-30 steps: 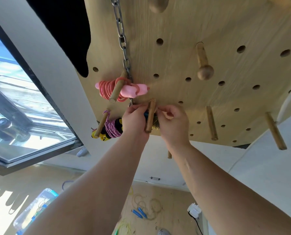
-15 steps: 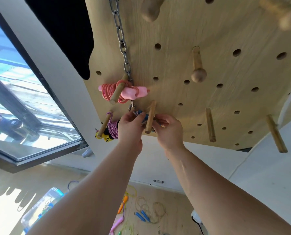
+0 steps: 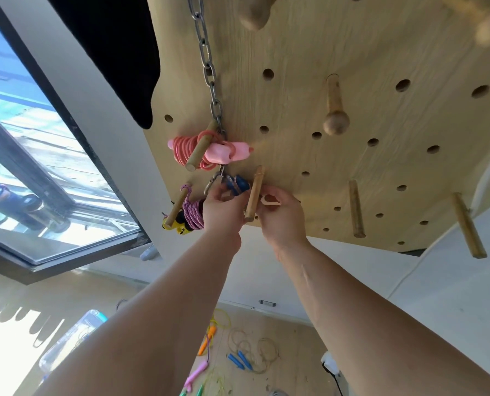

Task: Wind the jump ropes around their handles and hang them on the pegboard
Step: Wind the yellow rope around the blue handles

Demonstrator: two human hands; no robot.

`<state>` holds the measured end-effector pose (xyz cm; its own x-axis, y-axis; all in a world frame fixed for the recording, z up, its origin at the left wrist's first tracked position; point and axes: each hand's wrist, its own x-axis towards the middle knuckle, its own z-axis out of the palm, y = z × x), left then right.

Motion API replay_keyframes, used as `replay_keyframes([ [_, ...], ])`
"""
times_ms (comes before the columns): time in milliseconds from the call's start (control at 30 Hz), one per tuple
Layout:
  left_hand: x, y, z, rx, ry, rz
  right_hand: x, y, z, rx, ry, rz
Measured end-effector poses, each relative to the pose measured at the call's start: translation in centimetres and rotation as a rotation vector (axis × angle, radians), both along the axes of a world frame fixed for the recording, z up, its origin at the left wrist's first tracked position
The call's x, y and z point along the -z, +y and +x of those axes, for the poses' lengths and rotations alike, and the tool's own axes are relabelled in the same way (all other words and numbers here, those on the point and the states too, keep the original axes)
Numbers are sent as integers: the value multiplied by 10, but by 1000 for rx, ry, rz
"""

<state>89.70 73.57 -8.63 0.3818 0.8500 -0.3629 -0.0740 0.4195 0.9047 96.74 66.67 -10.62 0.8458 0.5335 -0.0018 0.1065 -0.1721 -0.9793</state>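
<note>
The wooden pegboard (image 3: 338, 47) fills the top of the view. A wound pink jump rope (image 3: 209, 151) hangs on an upper peg. Below it, a purple rope with yellow handles (image 3: 191, 217) hangs on another peg. My left hand (image 3: 223, 208) grips a wound rope with blue handles (image 3: 238, 184) just left of a wooden peg (image 3: 253, 194). My right hand (image 3: 280, 215) pinches the other end of that bundle on the peg's right side; that end is hidden behind the fingers.
A steel chain (image 3: 209, 75) with a carabiner hangs down the board beside the pink rope. Several free pegs (image 3: 355, 211) stick out to the right. On the floor lie loose jump ropes (image 3: 243, 358) and a clear plastic box (image 3: 75, 338). A window (image 3: 24, 172) is at left.
Both hands have shifted slightly down and apart at the peg, and the blue handles now show above my left fingers. The view has tilted down, showing more floor.
</note>
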Motion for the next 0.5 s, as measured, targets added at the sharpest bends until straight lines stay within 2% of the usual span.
replay_keyframes([
  [133, 5, -2, -5, 18, 73, 38, 3, -11, 3, -1, 10, -25],
  [500, 15, -17, -17, -19, 7, -53, 6, -41, 2, -102, 19, -30],
])
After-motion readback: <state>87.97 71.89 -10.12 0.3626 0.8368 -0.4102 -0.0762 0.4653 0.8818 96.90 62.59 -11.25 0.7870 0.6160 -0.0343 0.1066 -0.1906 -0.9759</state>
